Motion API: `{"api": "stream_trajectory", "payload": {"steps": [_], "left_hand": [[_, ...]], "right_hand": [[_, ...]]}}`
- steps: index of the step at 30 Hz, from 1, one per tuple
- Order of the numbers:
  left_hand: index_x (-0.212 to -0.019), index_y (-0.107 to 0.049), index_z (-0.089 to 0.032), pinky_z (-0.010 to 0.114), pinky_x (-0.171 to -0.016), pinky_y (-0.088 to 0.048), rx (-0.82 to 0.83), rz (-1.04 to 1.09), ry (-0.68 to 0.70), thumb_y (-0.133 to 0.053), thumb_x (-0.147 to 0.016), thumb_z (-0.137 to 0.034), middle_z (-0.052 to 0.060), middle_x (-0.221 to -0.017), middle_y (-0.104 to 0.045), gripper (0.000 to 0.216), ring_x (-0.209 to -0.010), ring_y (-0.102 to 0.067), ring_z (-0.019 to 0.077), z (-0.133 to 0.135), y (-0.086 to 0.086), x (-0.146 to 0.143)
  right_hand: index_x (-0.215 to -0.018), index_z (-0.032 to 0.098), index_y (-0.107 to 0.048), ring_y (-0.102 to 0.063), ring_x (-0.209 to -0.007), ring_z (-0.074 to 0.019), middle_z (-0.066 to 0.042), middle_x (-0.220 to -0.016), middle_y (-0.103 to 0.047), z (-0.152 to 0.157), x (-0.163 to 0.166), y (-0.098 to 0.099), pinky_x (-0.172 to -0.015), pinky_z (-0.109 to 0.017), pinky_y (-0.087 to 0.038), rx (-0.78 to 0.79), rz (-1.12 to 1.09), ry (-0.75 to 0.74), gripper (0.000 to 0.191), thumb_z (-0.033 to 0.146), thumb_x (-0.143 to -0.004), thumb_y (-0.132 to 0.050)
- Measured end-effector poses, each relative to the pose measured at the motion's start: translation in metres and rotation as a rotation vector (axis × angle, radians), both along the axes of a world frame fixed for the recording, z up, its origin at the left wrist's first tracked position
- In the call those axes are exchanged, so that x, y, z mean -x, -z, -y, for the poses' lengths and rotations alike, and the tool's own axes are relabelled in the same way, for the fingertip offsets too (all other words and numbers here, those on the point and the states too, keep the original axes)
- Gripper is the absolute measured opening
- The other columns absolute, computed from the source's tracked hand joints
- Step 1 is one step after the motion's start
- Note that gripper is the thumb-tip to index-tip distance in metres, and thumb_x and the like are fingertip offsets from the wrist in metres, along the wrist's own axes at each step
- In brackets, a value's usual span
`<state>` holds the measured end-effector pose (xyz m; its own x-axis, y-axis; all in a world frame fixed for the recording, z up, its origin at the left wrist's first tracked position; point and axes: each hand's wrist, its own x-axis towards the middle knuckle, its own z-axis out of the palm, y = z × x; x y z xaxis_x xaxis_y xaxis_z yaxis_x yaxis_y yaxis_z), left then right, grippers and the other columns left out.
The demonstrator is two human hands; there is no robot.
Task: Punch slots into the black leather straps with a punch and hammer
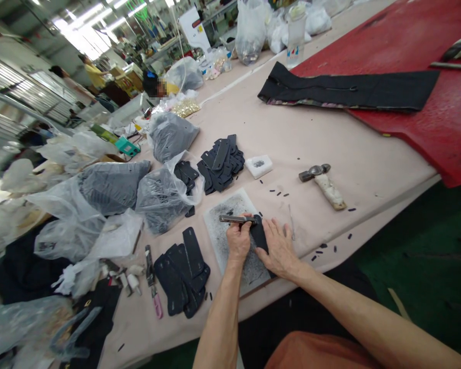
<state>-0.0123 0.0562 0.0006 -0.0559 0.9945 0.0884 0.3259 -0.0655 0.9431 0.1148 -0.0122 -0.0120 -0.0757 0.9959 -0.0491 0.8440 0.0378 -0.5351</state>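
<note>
On a pale cutting board (215, 225), dark with specks, my left hand (238, 239) is closed around a metal punch (236, 219), its shank pointing left. The punch's tip is at the upper end of a black strap piece (258, 237). My right hand (278, 246) lies flat on the right edge of that piece with fingers stretched out. Left of the board is a fanned stack of similar black pieces (182, 277). Beyond the board sits a heap of black pieces (222, 164). A hammer (325, 187) with a wrapped handle lies to the right.
A white block (258, 166) stands behind the board. Clear bags of black pieces (163, 197) crowd the left side, near a pink-handled cutter (155, 297). A long black fabric strip (349, 89) lies across a red sheet (407, 46). Small black offcuts are scattered about. People work farther back.
</note>
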Motion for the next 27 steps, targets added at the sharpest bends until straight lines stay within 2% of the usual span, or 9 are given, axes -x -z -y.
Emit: {"api": "stream_trajectory", "payload": {"steps": [13,18,27], "left_hand": [[-0.095,-0.074,-0.025,0.039,-0.094,-0.052,0.031,-0.02,-0.009,-0.063,-0.081,-0.028,0.005,-0.097,-0.076,0.018,-0.096,-0.069,0.0235,0.001,0.001,-0.003],[-0.094,-0.073,-0.026,0.038,-0.092,-0.052,-0.035,-0.101,0.002,-0.061,-0.082,-0.022,0.005,-0.096,-0.076,0.017,-0.093,-0.069,0.0236,0.001,0.0,-0.008],[-0.089,-0.068,-0.023,0.036,-0.086,-0.051,-0.154,-0.309,-0.001,-0.056,-0.085,-0.019,0.007,-0.089,-0.074,0.014,-0.09,-0.069,0.0237,0.0,0.013,-0.018]], "right_hand": [[-0.151,0.005,-0.028,-0.021,-0.146,-0.0365,-0.02,-0.154,-0.036,0.0,0.0,-0.002,-0.116,-0.06,-0.01,-0.008,-0.002,-0.01,0.078,0.037,-0.083,-0.05],[-0.151,0.004,-0.029,-0.022,-0.145,-0.0365,-0.019,-0.154,-0.036,0.0,-0.001,-0.001,-0.117,-0.059,-0.008,-0.022,-0.01,-0.008,0.077,0.036,-0.083,-0.049],[-0.151,0.003,-0.03,-0.022,-0.145,-0.0364,-0.019,-0.155,-0.035,0.0,-0.001,-0.003,-0.116,-0.059,-0.009,0.001,0.0,-0.017,0.078,0.033,-0.082,-0.05]]}}
